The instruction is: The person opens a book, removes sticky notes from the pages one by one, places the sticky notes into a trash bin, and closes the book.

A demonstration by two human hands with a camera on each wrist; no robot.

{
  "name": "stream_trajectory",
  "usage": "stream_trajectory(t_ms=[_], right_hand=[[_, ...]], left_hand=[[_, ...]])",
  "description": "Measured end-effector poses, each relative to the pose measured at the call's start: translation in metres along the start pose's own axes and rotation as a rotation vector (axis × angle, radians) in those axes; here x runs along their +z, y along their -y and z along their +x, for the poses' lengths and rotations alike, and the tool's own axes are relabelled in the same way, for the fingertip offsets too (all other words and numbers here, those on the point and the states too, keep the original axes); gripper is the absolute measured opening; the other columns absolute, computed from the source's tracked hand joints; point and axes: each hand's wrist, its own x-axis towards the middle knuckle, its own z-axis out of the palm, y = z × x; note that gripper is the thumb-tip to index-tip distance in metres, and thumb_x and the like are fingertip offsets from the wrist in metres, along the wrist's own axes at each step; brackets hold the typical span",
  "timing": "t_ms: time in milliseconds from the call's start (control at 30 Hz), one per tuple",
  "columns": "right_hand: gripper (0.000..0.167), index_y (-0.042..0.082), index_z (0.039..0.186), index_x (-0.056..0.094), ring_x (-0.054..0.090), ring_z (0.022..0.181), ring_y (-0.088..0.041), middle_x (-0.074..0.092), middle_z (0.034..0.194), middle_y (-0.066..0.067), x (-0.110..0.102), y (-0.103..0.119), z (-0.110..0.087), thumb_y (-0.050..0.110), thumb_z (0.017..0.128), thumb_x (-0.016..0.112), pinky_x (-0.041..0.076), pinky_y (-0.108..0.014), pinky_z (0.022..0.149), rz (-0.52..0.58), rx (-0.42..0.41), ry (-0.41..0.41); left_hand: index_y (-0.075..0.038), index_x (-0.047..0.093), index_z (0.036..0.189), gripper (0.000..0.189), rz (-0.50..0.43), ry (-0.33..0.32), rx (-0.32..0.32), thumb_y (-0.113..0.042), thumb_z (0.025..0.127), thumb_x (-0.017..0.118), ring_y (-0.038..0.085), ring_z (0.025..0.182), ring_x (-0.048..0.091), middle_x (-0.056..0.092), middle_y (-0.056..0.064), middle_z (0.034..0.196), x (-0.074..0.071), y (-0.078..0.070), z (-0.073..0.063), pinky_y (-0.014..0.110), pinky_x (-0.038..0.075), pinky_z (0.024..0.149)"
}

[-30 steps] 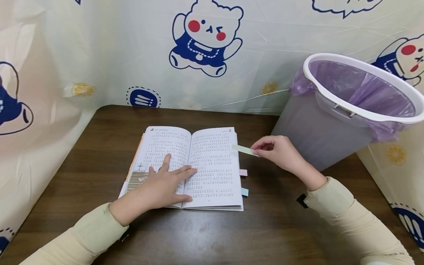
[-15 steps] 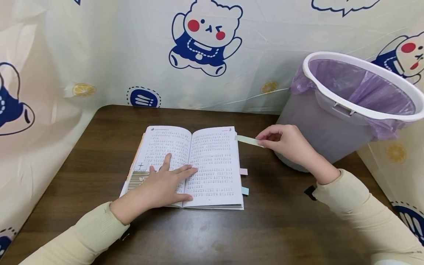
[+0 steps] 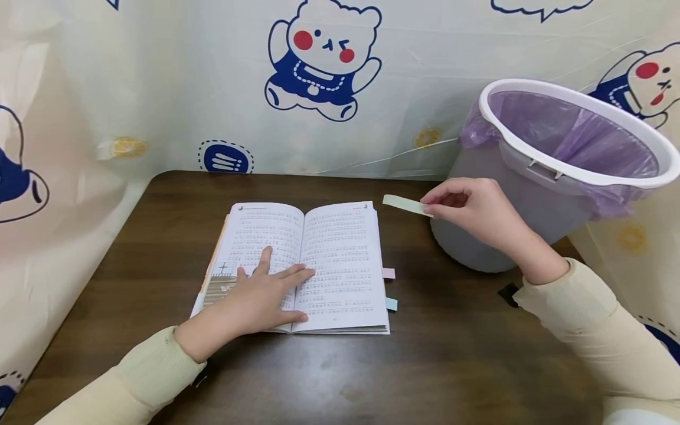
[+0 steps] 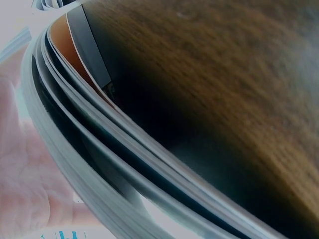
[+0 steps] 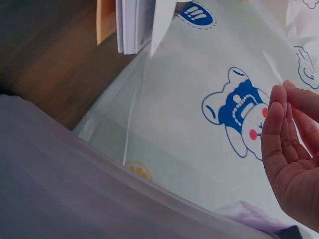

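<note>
An open book (image 3: 340, 236) with printed pages lies on the brown table. My left hand (image 3: 255, 301) rests on it with spread fingers, across the left page and the center fold. In the left wrist view, the curved edges of the book's pages (image 4: 124, 164) fill the middle, the hand (image 4: 30, 164) showing pale at the left. My right hand (image 3: 478, 209) pinches one end of a pale green sticky tab (image 3: 405, 204), which is off the page, up and right of the book. In the right wrist view the thumb and fingertips of this hand (image 5: 294, 144) meet.
A pink tab (image 3: 389, 273) and a blue tab (image 3: 391, 304) stick out from the book's right edge. Behind my right hand stands a grey trash bin (image 3: 473, 248) with a white rim and a purple liner (image 3: 574, 127). A bear-printed sheet (image 3: 414, 71) hangs behind the table.
My right hand has moved up and to the right, and the green tab has come away from the right page's edge. The left hand stays on the book.
</note>
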Motion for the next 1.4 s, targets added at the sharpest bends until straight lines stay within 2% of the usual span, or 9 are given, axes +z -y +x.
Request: stream_trajectory(t_ms=[300, 400, 600, 733, 867, 1033, 1133, 1200, 1400], right_hand=[[0.014, 0.005, 0.097, 0.081, 0.064, 0.074, 0.001, 0.075, 0.087, -0.007, -0.016, 0.008, -0.004, -0.003, 0.085, 0.081, 0.049, -0.010, 0.071, 0.010, -0.029, -0.080], [0.017, 0.004, 0.097, 0.081, 0.064, 0.075, 0.002, 0.075, 0.087, -0.002, -0.023, 0.012, -0.006, -0.006, 0.084, 0.080, 0.049, -0.009, 0.071, 0.009, -0.047, -0.114], [0.020, 0.001, 0.098, 0.081, 0.065, 0.072, 0.002, 0.072, 0.083, 0.016, -0.042, 0.022, -0.010, -0.009, 0.081, 0.082, 0.049, -0.008, 0.067, 0.004, -0.061, -0.184], [0.021, 0.000, 0.100, 0.080, 0.064, 0.071, 0.001, 0.072, 0.083, 0.018, -0.055, 0.029, -0.015, -0.008, 0.081, 0.083, 0.048, -0.008, 0.066, -0.007, -0.038, -0.238], [0.020, 0.000, 0.100, 0.080, 0.065, 0.070, -0.002, 0.074, 0.084, 0.014, -0.067, 0.034, -0.020, -0.005, 0.082, 0.084, 0.049, -0.008, 0.065, 0.022, 0.005, -0.306], [0.019, -0.006, 0.100, 0.078, 0.066, 0.069, -0.007, 0.074, 0.085, 0.008, -0.082, 0.036, -0.023, -0.007, 0.081, 0.083, 0.050, -0.008, 0.069, 0.059, 0.010, -0.393], [0.021, -0.007, 0.105, 0.077, 0.065, 0.069, -0.005, 0.074, 0.088, 0.010, -0.090, 0.033, -0.025, -0.007, 0.084, 0.081, 0.051, -0.008, 0.072, 0.051, 0.042, -0.429], [0.021, -0.005, 0.107, 0.077, 0.063, 0.069, -0.003, 0.072, 0.089, 0.013, -0.095, 0.030, -0.026, -0.005, 0.086, 0.079, 0.050, -0.007, 0.072, 0.035, 0.071, -0.452], [0.026, 0.013, 0.103, 0.082, 0.064, 0.070, 0.004, 0.072, 0.085, 0.022, -0.110, 0.017, -0.023, -0.008, 0.089, 0.075, 0.048, -0.005, 0.071, 0.069, 0.128, -0.520]], left_hand=[[-0.027, 0.046, 0.156, 0.083, -0.005, -0.004, -0.002, -0.057, 0.085, 0.077, 0.065, 0.144, 0.011, 0.046, 0.004, 0.158, -0.001, 0.000, -0.001, 0.091, 0.023, 0.087], [-0.027, 0.046, 0.156, 0.083, -0.007, -0.003, -0.004, -0.057, 0.085, 0.077, 0.065, 0.144, 0.011, 0.046, 0.004, 0.158, -0.001, 0.000, -0.002, 0.091, 0.022, 0.087], [-0.027, 0.047, 0.156, 0.083, -0.010, -0.013, -0.002, -0.057, 0.085, 0.078, 0.065, 0.144, 0.011, 0.046, 0.004, 0.158, -0.001, 0.001, -0.002, 0.092, 0.022, 0.087], [-0.027, 0.047, 0.156, 0.084, -0.015, -0.008, -0.004, -0.058, 0.084, 0.078, 0.064, 0.145, 0.012, 0.046, 0.004, 0.158, -0.001, 0.001, -0.002, 0.092, 0.022, 0.087], [-0.027, 0.047, 0.156, 0.084, -0.014, -0.007, -0.004, -0.058, 0.084, 0.078, 0.064, 0.144, 0.012, 0.047, 0.004, 0.157, -0.001, 0.000, -0.003, 0.091, 0.023, 0.086], [-0.027, 0.048, 0.155, 0.084, -0.010, -0.020, -0.003, -0.058, 0.084, 0.078, 0.064, 0.144, 0.014, 0.048, 0.003, 0.157, 0.000, 0.000, -0.005, 0.091, 0.024, 0.087], [-0.027, 0.048, 0.155, 0.083, -0.011, -0.018, -0.006, -0.059, 0.084, 0.078, 0.064, 0.144, 0.013, 0.048, 0.003, 0.157, 0.001, 0.000, -0.007, 0.091, 0.023, 0.088], [-0.027, 0.048, 0.155, 0.083, -0.017, -0.016, -0.007, -0.059, 0.084, 0.078, 0.064, 0.144, 0.013, 0.048, 0.003, 0.157, 0.002, 0.000, -0.007, 0.091, 0.023, 0.088], [-0.027, 0.049, 0.155, 0.084, -0.029, -0.018, -0.011, -0.059, 0.083, 0.078, 0.064, 0.145, 0.012, 0.048, 0.003, 0.157, 0.001, 0.000, -0.007, 0.091, 0.021, 0.088]])
